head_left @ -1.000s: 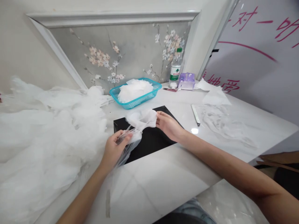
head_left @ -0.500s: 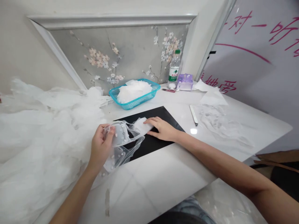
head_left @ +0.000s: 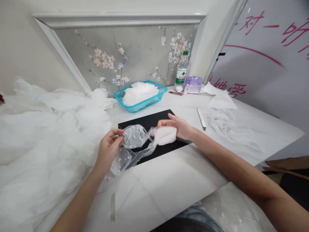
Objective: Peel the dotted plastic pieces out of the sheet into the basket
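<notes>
Room: flower-painted wall panel at 12 o'clock; whiteboard with red writing at 2.
Surface: white marble counter; black mat at center.
Around: teal plastic basket of white fluff at 12; water bottle and purple tissue pack at 1.
In the way: white tulle heap at 9, just beside left hand.
Hands: left pinches dotted tulle strip; right hand closes on white wad, joined to the strip, both over the mat.
</notes>
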The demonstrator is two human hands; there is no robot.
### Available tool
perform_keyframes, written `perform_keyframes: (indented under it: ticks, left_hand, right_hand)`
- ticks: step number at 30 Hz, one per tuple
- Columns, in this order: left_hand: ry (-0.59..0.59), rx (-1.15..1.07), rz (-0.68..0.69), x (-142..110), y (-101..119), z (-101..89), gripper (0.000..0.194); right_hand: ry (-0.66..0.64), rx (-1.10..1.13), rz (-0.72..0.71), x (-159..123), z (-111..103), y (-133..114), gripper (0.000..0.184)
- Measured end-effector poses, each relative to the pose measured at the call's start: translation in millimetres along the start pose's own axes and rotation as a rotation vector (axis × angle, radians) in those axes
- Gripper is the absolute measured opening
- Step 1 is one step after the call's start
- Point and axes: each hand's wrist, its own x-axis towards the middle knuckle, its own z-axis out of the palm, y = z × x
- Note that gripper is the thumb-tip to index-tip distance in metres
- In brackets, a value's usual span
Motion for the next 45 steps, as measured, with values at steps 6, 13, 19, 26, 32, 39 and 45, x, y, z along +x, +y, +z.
perform_keyframes:
  ticks: [6, 13, 19, 26, 32, 39, 45]
  left_hand:
    - [-0.200, -0.043, -0.082, -14.7, 3.9, 12.6, 0.022]
    - [-0.360, 0.089, -0.075, -13.4, 0.2, 18.4, 0.031]
    - [-0.176, 0.411, 0.132, -13.4, -15.1, 19.8, 0.022]
    - [-0.034, 0.068, 0.075, -7.7, -13.9, 12.2, 0.032]
    - [-0.154, 0.077, 0.007, -6.2, -12.2, 10.6, 0.058]
    - [-0.201, 0.189, 0.082, -13.7, -7.8, 15.4, 0.061]
    - [-0.225, 0.245, 0.102, -13.6, -8.7, 15.4, 0.062]
  right_hand:
    - [0.021, -0.238, -0.089, 6.1, 31.0, 16.6, 0.045]
    - [0.203, -0.530, -0.363, 8.0, 30.3, 16.9, 0.024]
    - [0.592, -1.033, -0.152, -0.9, -9.4, -4.3, 0.028]
    - [0.870, -1.176, 0.826, -31.8, -83.1, -18.8, 0.055]
    - [0.705, -1.078, 0.737, -26.3, -92.8, -9.3, 0.042]
    - [0.624, -0.819, 0.506, -24.3, -71.1, -11.4, 0.051]
    - [0.373, -0.026, -0.034, -15.0, -31.0, -18.3, 0.008]
